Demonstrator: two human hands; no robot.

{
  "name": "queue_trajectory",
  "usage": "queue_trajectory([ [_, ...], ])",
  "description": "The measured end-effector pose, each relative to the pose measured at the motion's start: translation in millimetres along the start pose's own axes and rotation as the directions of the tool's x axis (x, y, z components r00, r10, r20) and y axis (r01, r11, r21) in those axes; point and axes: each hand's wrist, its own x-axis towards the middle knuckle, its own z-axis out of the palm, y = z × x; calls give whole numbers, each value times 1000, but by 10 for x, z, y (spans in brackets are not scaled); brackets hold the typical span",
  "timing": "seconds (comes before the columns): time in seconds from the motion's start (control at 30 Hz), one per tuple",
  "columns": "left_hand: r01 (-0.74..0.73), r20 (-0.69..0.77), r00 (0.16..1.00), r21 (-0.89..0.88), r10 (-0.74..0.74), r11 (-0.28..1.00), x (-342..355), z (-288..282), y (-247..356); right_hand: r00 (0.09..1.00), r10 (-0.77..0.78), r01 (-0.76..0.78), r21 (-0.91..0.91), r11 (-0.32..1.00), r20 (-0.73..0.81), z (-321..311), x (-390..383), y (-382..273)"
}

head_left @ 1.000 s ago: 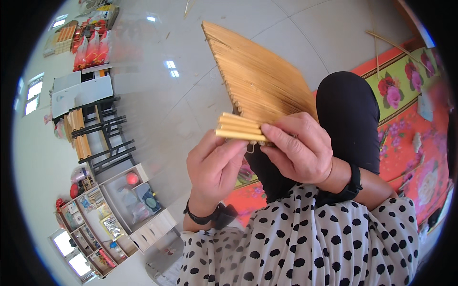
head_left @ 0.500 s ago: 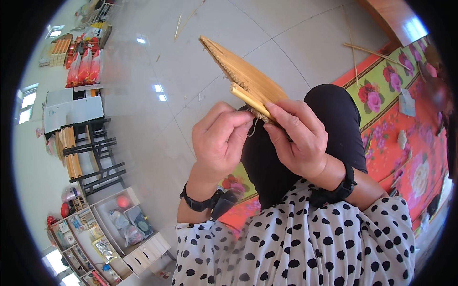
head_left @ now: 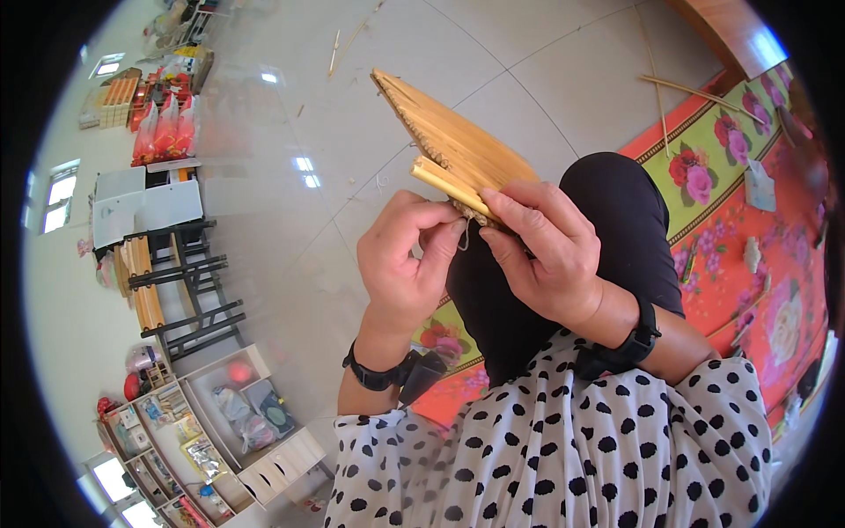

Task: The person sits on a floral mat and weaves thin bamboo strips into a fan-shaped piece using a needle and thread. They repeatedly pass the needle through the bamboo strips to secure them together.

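The right hand (head_left: 546,251), angled inward, grips the stalks (head_left: 444,183) at the near edge of the mat (head_left: 475,141), which extends beyond both hands. The left hand (head_left: 396,251), fingers bent, meets that edge beside a cord (head_left: 465,236); whether it pinches anything cannot be told.

Floor (head_left: 458,66): pale, glossy tile. Bears a floral mat (head_left: 717,211), red with a green flowered border; two thin slivers (head_left: 334,53), well to the mat's left; small pale scraps (head_left: 381,182), also on its left. Crossed long sticks (head_left: 704,92) lie over the mat's far edge, partly on tile. Mat bears a pale blue packet (head_left: 760,187), beside its border, and a whitish lump (head_left: 753,253), farther in. Shelf unit (head_left: 304,451): pale wood, left of the mat; holds a red ball (head_left: 239,371) and plastic bags (head_left: 255,431).
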Motion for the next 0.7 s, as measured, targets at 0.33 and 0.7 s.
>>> queue_trajectory([
  [0.33,-46,60,997,53,43,998,27,-65,21,999,-50,50,3,999,4,-20,11,37],
  [0.7,-11,127,992,7,10,1000,-20,-135,-25,999,-41,41,12,999,2,-21,6,36],
])
